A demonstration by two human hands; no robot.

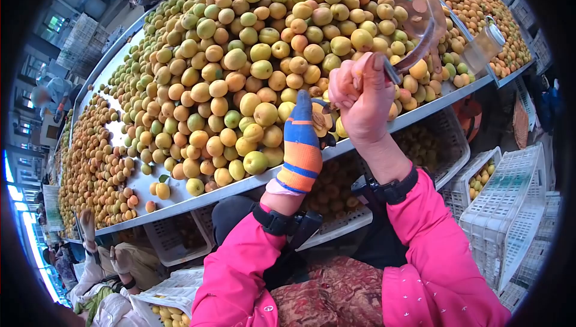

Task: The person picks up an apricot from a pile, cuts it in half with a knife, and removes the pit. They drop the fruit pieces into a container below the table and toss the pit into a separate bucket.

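My left hand (302, 141) wears a blue and orange striped knit glove and is closed around a split apricot (322, 123), its pale orange flesh facing right. My right hand (363, 96) is bare and raised just beside it, fingers curled into a fist. A short, dark, metallic-looking piece (392, 71) sticks out by the right thumb; I cannot tell what kind of tool it is. Both hands are over the near edge of a metal table (240, 184), in front of a large heap of whole yellow, orange and greenish apricots (234, 60).
A clear plastic container (483, 48) stands at the table's right end. Under the table edge are crates of fruit (441, 147), with stacked white crates (504, 213) at the right. Another person's hand (88, 225) shows at the lower left beside a white crate (171, 294).
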